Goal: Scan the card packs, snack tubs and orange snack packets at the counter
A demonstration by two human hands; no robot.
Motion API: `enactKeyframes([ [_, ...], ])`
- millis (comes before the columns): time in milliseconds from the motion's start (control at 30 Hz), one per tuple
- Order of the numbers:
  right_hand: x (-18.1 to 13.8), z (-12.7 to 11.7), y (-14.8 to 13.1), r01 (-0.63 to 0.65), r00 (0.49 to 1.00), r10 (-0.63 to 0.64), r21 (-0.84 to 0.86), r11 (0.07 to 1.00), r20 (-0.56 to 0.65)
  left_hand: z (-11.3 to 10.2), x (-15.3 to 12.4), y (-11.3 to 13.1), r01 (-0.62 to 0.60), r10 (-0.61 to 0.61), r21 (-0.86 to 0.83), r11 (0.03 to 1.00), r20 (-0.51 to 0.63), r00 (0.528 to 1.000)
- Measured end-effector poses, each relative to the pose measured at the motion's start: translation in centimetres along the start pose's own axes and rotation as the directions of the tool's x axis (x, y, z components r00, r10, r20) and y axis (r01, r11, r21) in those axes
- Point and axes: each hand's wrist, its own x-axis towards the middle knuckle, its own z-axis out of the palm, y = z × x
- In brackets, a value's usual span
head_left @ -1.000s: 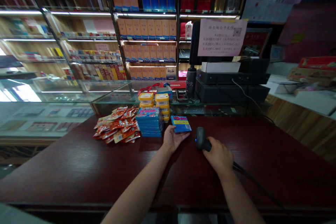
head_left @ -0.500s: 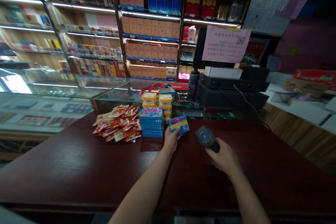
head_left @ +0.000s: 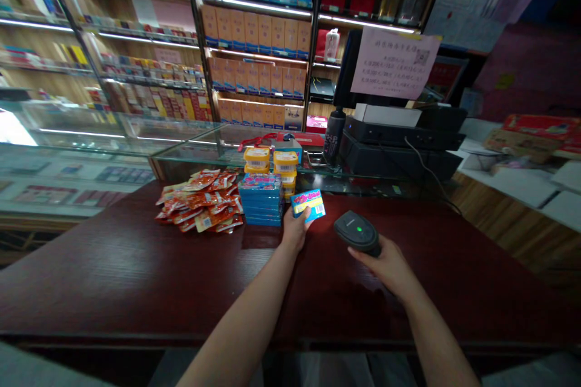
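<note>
My left hand (head_left: 296, 230) grips a small blue box (head_left: 313, 201) with pink lettering, its barcode side turned up and brightly lit. To the right, my right hand (head_left: 391, 263) is wrapped round the handle of a dark barcode scanner (head_left: 356, 231), whose light glows green and whose head points toward the box. Just left of the held box stands a stack of matching blue boxes (head_left: 262, 202). Behind that stack are yellow-lidded tubs (head_left: 285, 161), piled in two columns. A heap of orange snack packets (head_left: 202, 202) lies left of the stack.
Dark red wood forms the counter (head_left: 136, 290). A glass display case (head_left: 181, 148) borders its far side. At the back right are a monitor (head_left: 345, 69) with a pink notice, a black bottle (head_left: 334, 133) and black equipment (head_left: 381, 154). Cartons (head_left: 540, 127) sit farther right.
The scanner has levelled and turned toward the blue box, and its light has gone from blue to green. The box face is now brightly lit. The view has tipped slightly downward.
</note>
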Motion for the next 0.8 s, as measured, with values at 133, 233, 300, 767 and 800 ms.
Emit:
enactKeyframes([
  [133, 0.6, 0.0, 0.5, -0.011, 0.999, 0.014, -0.056, 0.998, 0.044, -0.1, -0.1, 0.1, 0.023, -0.021, 0.049, 0.999, -0.047, 0.999],
  [233, 1.0, 0.1, 0.1, -0.048, 0.998, 0.058, -0.229, 0.972, 0.037, -0.1, -0.2, 0.1, 0.021, -0.019, 0.045, 0.999, -0.049, 0.999],
  [300, 1.1, 0.4, -0.8, -0.077, 0.997, 0.078, -0.447, 0.891, -0.017, -0.1, -0.2, 0.2, 0.021, -0.019, 0.038, 0.999, -0.045, 0.999],
  [767, 1.2, 2.1, 0.5, -0.121, 0.992, 0.096, -0.736, 0.666, -0.076, 0.4, -1.1, 0.2, 0.038, -0.037, 0.090, 0.995, -0.015, 0.999],
  [800, 1.2, 2.2, 0.7, -0.122, 0.992, 0.099, -0.737, 0.665, -0.075, 0.7, -1.3, 0.2, 0.041, -0.041, 0.111, 0.993, 0.001, 0.999],
])
